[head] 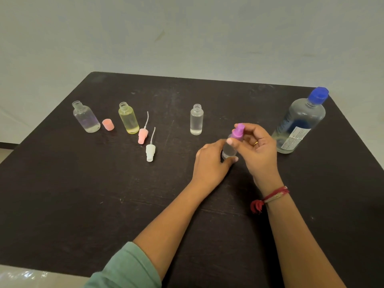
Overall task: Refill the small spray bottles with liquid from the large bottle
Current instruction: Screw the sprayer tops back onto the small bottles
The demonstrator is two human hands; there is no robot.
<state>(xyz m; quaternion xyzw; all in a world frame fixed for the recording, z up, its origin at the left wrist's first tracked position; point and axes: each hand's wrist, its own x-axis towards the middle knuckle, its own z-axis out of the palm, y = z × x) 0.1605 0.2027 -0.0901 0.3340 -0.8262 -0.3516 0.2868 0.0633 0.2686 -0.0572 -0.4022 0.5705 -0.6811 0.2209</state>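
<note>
My left hand [212,161] grips a small clear spray bottle [228,150] standing on the black table [83,194]. My right hand [257,148] pinches its purple spray cap [238,131] at the top. Three more small bottles stand uncapped: a clear one [196,119] just behind my hands, a yellowish one [128,118] and a clear one [86,117] at the far left. The large clear bottle with a blue cap [301,121] stands to the right, closed and partly full.
A pink cap [108,124] stands between the two left bottles. A pink spray head [143,135] and a white spray head [150,151], both with dip tubes, lie left of my hands. A pale wall lies behind the table.
</note>
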